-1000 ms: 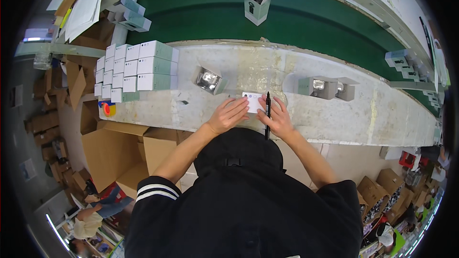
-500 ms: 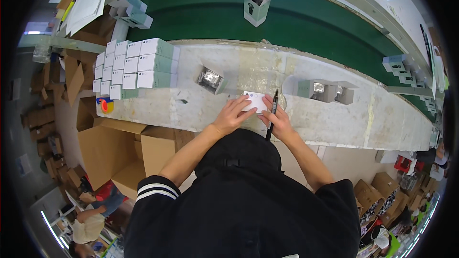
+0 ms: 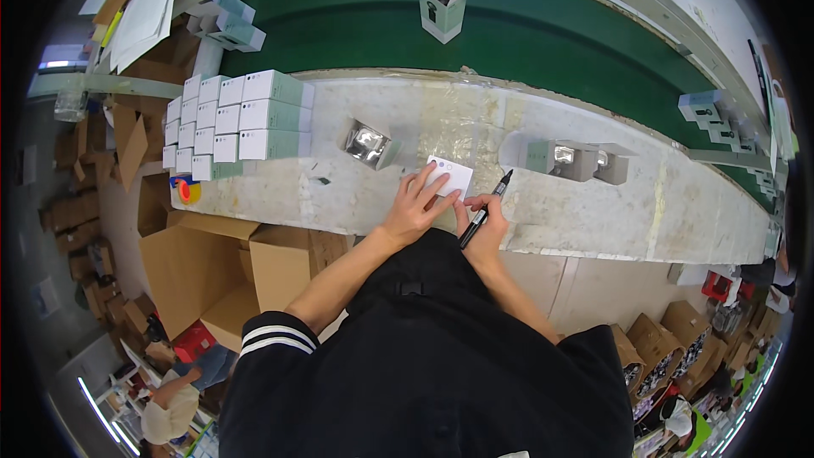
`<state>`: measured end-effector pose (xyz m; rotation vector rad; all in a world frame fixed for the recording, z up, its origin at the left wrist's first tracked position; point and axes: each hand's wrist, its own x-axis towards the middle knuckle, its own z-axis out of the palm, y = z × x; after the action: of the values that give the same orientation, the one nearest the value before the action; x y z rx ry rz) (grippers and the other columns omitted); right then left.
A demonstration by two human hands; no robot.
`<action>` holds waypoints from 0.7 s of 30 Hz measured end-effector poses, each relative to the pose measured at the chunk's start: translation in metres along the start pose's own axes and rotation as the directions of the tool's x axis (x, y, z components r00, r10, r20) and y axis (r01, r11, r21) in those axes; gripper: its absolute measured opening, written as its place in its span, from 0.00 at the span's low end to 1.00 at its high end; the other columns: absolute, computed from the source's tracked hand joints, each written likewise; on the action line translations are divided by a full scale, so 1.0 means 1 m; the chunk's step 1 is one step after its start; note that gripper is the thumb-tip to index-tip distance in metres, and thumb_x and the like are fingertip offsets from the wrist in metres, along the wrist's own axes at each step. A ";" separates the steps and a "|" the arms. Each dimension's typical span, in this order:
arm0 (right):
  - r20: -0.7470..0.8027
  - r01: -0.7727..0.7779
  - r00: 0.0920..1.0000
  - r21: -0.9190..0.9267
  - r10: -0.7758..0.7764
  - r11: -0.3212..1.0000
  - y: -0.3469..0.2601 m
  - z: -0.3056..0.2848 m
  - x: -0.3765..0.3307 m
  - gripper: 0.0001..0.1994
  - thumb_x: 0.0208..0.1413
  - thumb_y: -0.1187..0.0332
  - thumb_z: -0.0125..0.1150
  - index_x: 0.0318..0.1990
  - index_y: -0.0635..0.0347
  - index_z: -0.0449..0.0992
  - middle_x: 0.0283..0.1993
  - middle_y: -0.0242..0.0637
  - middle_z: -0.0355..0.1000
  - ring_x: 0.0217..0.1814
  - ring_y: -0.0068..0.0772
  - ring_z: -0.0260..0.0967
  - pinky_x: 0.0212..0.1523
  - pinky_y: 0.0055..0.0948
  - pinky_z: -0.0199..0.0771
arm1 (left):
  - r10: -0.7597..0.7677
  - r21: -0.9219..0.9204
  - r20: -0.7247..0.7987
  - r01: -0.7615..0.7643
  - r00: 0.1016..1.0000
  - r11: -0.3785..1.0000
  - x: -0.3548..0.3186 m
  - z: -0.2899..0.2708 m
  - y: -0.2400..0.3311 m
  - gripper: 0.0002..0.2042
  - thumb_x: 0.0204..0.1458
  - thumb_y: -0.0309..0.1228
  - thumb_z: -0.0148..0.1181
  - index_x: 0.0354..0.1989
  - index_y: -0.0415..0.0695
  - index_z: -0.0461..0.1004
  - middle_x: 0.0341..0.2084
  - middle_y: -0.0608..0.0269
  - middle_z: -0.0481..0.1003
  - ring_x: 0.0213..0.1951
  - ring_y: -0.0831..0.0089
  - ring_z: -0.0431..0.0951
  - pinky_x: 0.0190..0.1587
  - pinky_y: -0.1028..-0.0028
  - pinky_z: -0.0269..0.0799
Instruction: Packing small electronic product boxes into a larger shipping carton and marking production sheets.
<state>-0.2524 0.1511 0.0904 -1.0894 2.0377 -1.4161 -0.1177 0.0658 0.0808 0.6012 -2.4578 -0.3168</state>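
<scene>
A small white box (image 3: 454,176) stands in front of me on the worktable, its white end face up and marked with a few small dots. My left hand (image 3: 413,208) holds it from the left, fingers laid across that face. My right hand (image 3: 487,227) grips a black marker pen (image 3: 498,195), which slants up and right, its upper end clear of the box. Right-hand fingertips are close to the box's lower right corner; whether they touch it I cannot tell. Left of the box is an open carton (image 3: 367,144) with a shiny silvery inside.
Closed white-and-green boxes (image 3: 270,114) are stacked at the left, near an orange tape roll (image 3: 185,192). Two open cartons (image 3: 570,161) stand right. Another open carton (image 3: 443,2) is on the green belt (image 3: 356,13). A large cardboard box (image 3: 199,267) sits below the table's left edge.
The white box has turned slightly clockwise under my left hand. My right hand has drawn down and a little left, and the marker pen now leans further to the right.
</scene>
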 end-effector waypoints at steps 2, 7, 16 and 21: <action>-0.002 0.085 0.996 -0.062 -0.085 0.994 -0.007 -0.004 -0.001 0.11 0.42 0.77 0.69 0.29 0.61 0.70 0.28 0.39 0.70 0.30 0.36 0.69 0.31 0.29 0.69 | 0.008 -0.022 0.005 -0.008 1.000 1.000 -0.004 0.001 -0.001 0.22 0.39 0.20 0.58 0.47 0.49 0.76 0.51 0.56 0.69 0.55 0.50 0.67 0.45 0.58 0.67; -0.090 0.319 0.940 -0.121 -0.330 0.940 -0.003 -0.017 -0.004 0.11 0.47 0.75 0.66 0.37 0.63 0.71 0.32 0.41 0.75 0.29 0.27 0.68 0.30 0.27 0.68 | 0.067 0.025 0.005 -0.067 0.998 0.997 -0.013 0.004 -0.004 0.22 0.38 0.21 0.58 0.47 0.50 0.76 0.52 0.56 0.69 0.56 0.50 0.66 0.45 0.58 0.67; 0.070 0.032 0.996 0.237 -0.050 0.971 -0.008 -0.019 0.032 0.10 0.52 0.68 0.62 0.36 0.66 0.73 0.26 0.36 0.73 0.24 0.22 0.69 0.27 0.22 0.69 | 0.020 0.014 -0.081 -0.019 0.996 1.000 -0.017 0.011 0.002 0.25 0.33 0.18 0.60 0.44 0.53 0.78 0.40 0.61 0.66 0.45 0.59 0.67 0.45 0.58 0.69; 0.121 -0.120 0.988 0.248 0.092 0.961 -0.007 -0.002 0.035 0.09 0.49 0.73 0.66 0.28 0.65 0.70 0.24 0.35 0.73 0.25 0.19 0.70 0.28 0.19 0.68 | 0.027 0.004 -0.100 -0.027 0.995 1.000 -0.014 0.010 0.003 0.23 0.33 0.18 0.61 0.42 0.52 0.79 0.39 0.61 0.66 0.45 0.59 0.67 0.44 0.59 0.68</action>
<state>-0.2721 0.1235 0.1003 -0.9137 1.7530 -1.4815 -0.1140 0.0761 0.0670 0.5707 -2.3686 -0.2656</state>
